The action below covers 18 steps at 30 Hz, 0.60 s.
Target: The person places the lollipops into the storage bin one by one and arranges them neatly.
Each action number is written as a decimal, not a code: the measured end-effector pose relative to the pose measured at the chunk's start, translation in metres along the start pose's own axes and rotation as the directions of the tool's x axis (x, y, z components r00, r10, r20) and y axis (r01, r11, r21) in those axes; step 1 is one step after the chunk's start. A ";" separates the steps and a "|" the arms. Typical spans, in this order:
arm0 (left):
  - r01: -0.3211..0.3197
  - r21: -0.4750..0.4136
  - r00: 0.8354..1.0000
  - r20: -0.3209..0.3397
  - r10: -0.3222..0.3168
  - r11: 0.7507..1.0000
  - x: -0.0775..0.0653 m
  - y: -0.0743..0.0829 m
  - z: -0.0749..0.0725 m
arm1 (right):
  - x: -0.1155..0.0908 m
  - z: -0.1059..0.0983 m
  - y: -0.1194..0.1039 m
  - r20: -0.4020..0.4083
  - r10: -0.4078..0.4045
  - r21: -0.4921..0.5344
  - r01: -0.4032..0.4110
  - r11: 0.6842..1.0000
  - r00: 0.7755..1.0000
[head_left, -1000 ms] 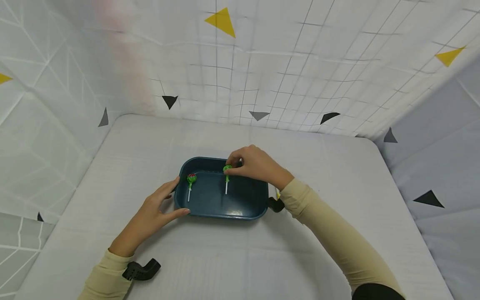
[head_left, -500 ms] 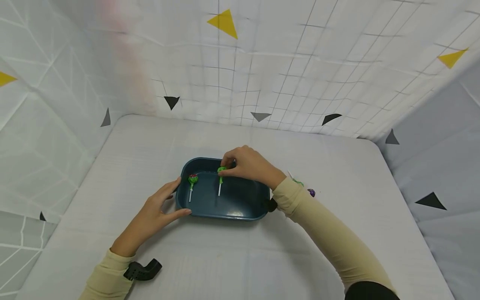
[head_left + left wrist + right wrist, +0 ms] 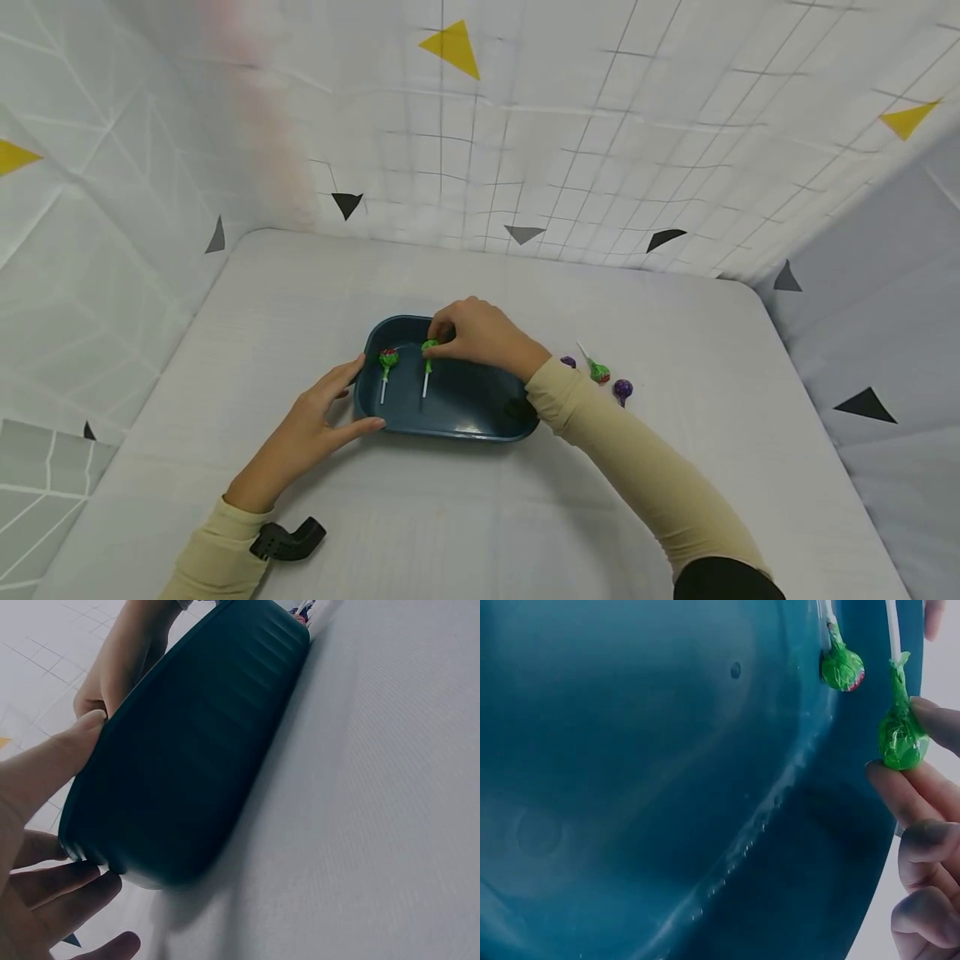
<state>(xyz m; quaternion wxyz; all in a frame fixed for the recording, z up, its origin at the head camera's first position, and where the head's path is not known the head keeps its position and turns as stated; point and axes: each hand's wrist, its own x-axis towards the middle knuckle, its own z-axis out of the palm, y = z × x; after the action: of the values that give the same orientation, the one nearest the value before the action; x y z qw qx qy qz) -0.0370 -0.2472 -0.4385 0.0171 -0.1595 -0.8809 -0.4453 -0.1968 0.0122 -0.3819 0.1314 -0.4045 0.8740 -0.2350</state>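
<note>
Over tray (image 3: 468, 412), right hand (image 3: 483, 335), bent-fingered, pinches lollipop (image 3: 902, 741).

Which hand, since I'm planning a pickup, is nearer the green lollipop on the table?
The right hand: left of that lollipop, it pinches another lollipop at the tray. The left hand is farther left, touching the tray's end.

The head camera looks forward and down over the bench (image 3: 465, 508) and stands farthest off. The left wrist camera faces the outer wall of the tray (image 3: 172, 765), low, close and tilted. The right wrist camera looks closely into the tray's interior, shared with the head view.
</note>
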 end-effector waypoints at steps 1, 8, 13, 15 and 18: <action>0.000 0.001 1.000 0.000 0.000 1.000 0.000 0.000 0.000 | 0.001 0.001 -0.001 0.002 0.004 -0.005 -0.004 1.000 1.000; -0.010 0.008 1.000 -0.005 0.010 1.000 0.000 -0.001 0.001 | 0.009 0.010 -0.005 0.018 0.024 -0.049 -0.024 0.999 1.000; -0.013 0.009 1.000 -0.010 0.014 1.000 0.000 -0.003 0.002 | 0.015 0.017 -0.007 0.033 0.027 -0.078 -0.024 0.997 0.999; -0.014 0.006 1.000 -0.010 0.014 1.000 0.000 -0.003 0.002 | 0.017 0.020 -0.008 0.041 0.026 -0.091 -0.022 0.996 0.999; -0.016 0.002 1.000 -0.006 0.016 1.000 -0.001 -0.002 0.002 | 0.021 0.024 -0.009 0.054 0.026 -0.114 -0.020 0.993 0.998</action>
<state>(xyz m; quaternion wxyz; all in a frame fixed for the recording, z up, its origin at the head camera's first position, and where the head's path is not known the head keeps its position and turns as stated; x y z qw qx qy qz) -0.0370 -0.2474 -0.4416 0.0237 -0.1650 -0.8800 -0.4447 -0.1946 -0.0159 -0.3987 0.1352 -0.4076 0.8865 -0.1723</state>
